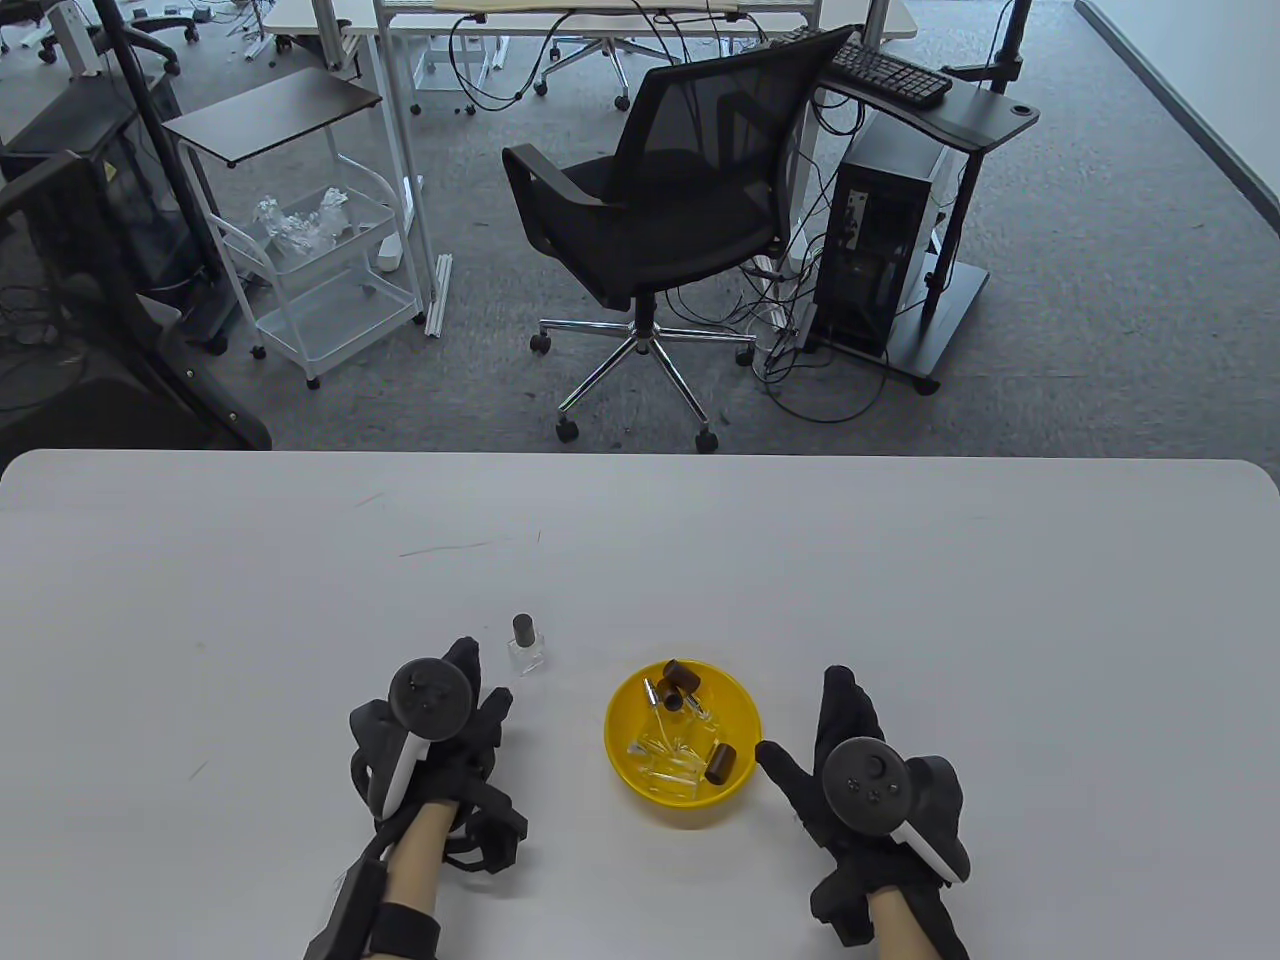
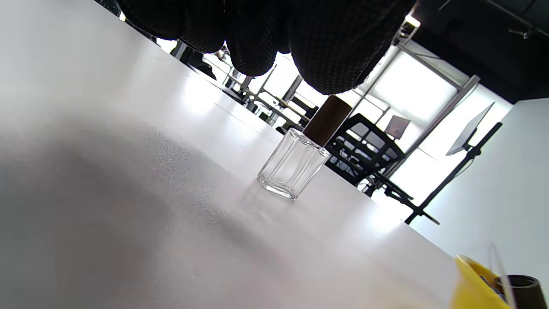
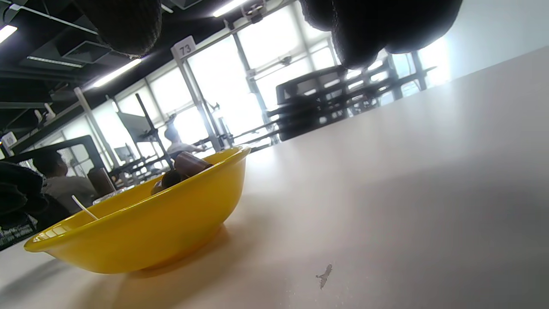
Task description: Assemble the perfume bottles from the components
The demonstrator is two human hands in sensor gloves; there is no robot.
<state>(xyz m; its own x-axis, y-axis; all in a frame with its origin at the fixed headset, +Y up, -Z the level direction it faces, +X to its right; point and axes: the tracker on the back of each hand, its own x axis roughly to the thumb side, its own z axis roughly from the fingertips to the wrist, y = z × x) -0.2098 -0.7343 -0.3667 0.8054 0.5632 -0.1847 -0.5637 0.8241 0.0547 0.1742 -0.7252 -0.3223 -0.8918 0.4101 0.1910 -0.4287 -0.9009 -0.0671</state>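
An assembled clear glass perfume bottle with a dark brown cap stands upright on the white table, just beyond my left hand; it also shows in the left wrist view. My left hand rests on the table, empty, its fingers spread near the bottle but apart from it. A yellow bowl holds several glass bottles, brown caps and spray tubes. My right hand lies open and empty on the table just right of the bowl, thumb near its rim.
Beyond the table's far edge stand a black office chair, a white cart and a computer stand. Faint scuff marks lie on the table.
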